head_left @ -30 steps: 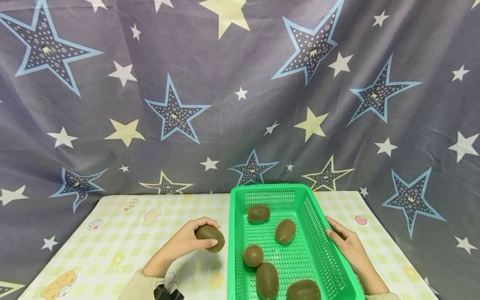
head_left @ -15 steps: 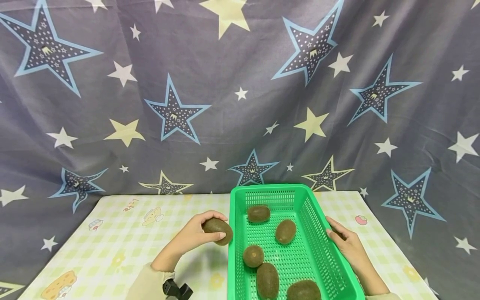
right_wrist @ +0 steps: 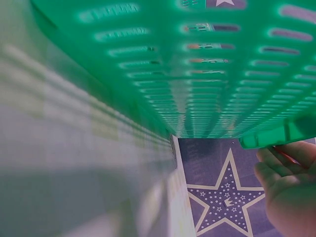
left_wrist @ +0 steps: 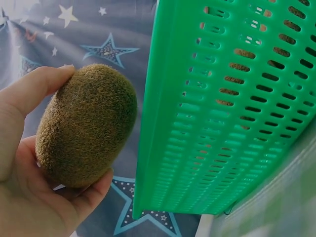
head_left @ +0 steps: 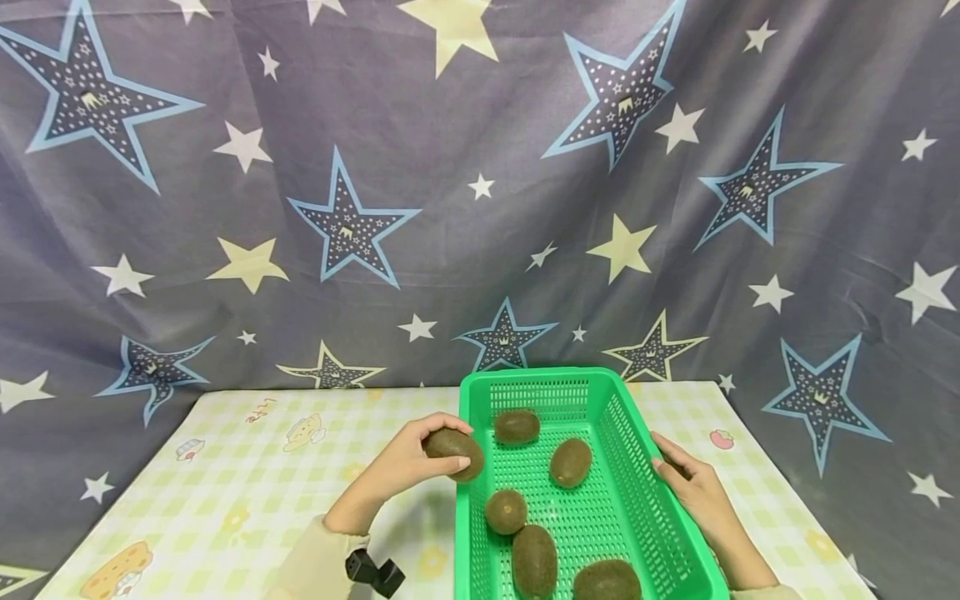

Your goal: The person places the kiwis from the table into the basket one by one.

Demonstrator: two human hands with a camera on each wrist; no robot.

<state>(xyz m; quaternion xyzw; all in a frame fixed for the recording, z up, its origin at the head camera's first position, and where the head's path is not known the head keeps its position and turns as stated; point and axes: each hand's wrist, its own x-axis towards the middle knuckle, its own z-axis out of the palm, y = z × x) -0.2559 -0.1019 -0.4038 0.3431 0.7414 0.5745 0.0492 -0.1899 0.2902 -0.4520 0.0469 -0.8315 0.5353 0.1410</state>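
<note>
My left hand (head_left: 405,462) holds a brown fuzzy kiwi (head_left: 452,455) between thumb and fingers, overlapping the left rim of a green plastic basket (head_left: 467,542) in the head view. Up close in the left wrist view, the kiwi (left_wrist: 89,126) is beside the basket's slotted side wall (left_wrist: 173,163). On the basket's other side, my right hand (head_left: 701,496) grips the right rim, thumb on top and fingers beneath the edge. The right wrist view shows that hand (right_wrist: 291,182) under the rim. Several kiwis lie inside, among them a round-looking one (head_left: 506,512) touching a longer one (head_left: 535,561).
A checked tablecloth with cartoon prints (head_left: 300,492) covers the table. Behind its far edge hangs a grey curtain with stars (head_left: 450,250). Two more kiwis, one at the back (head_left: 517,427) and one near the middle (head_left: 572,463), sit in the basket.
My left hand has carried the kiwi rightward and slightly up, from over the tablecloth to the basket's left rim. The right hand and the basket have stayed in place.
</note>
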